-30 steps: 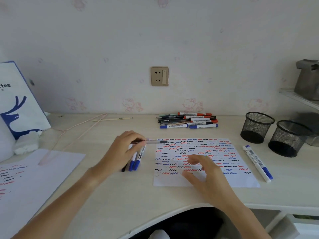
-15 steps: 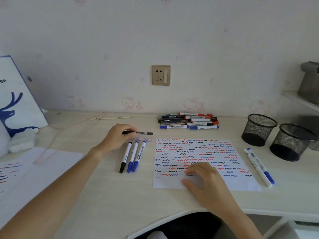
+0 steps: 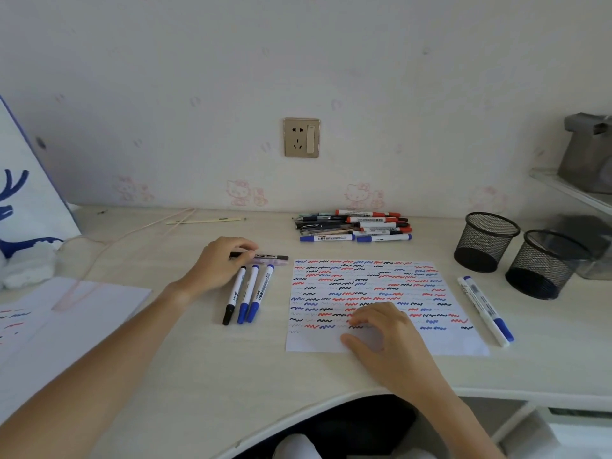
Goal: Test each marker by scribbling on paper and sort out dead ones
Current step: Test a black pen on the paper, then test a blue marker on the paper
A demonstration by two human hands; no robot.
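A white paper [image 3: 381,342] covered in red, blue and black squiggles lies at the desk's middle. My right hand [image 3: 387,339] rests on its lower part with relaxed fingers. My left hand [image 3: 218,265] pinches a thin black pen [image 3: 268,257] that lies crosswise on the desk, left of the paper's top corner, beside a pale purple pen [image 3: 270,261]. Just below them lie three capped markers [image 3: 248,293] side by side, one black and two blue. A pile of markers and pens [image 3: 357,226] sits by the wall.
Two black mesh cups [image 3: 486,241] [image 3: 543,263] stand at the right, with two white blue-capped markers [image 3: 486,309] lying in front of them. Another scribbled sheet [image 3: 49,323] lies at the left, near a white and blue bag [image 3: 23,197]. The desk's front edge curves inward.
My left hand has carried the black pen away from the paper's edge to the far left and lowered it onto the desk above the three markers. My right hand has settled on the paper.
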